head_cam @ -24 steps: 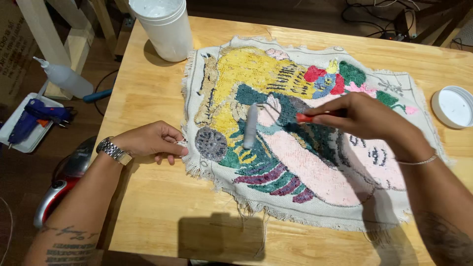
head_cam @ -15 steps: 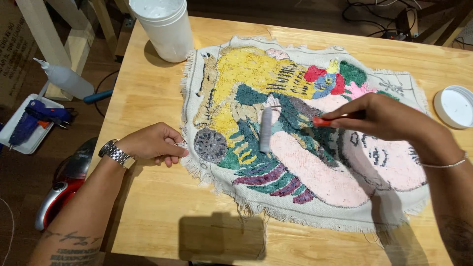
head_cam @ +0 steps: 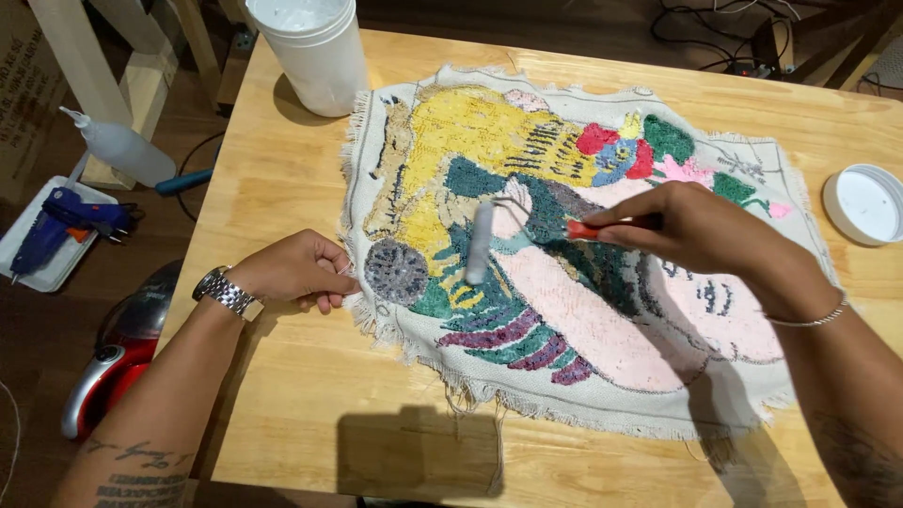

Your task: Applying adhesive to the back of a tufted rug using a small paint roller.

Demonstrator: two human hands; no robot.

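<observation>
A colourful tufted rug piece (head_cam: 564, 169) with frayed cloth edges lies back side up on a wooden table (head_cam: 282, 414). My right hand (head_cam: 696, 230) grips the red handle of a small white paint roller (head_cam: 480, 243), whose roller rests on the rug's middle, over green and yellow areas. My left hand (head_cam: 292, 273), with a metal watch on the wrist, pinches the rug's left fringe edge and holds it down.
A white bucket (head_cam: 310, 52) stands at the table's back left. Its white lid (head_cam: 865, 202) lies at the right edge. Off the table to the left are a squeeze bottle (head_cam: 118, 146), a blue glue gun (head_cam: 56, 221) on a tray and a red appliance (head_cam: 108, 367) on the floor.
The roller has moved slightly to the right across the rug with my right hand. My left hand has stayed on the rug's left edge.
</observation>
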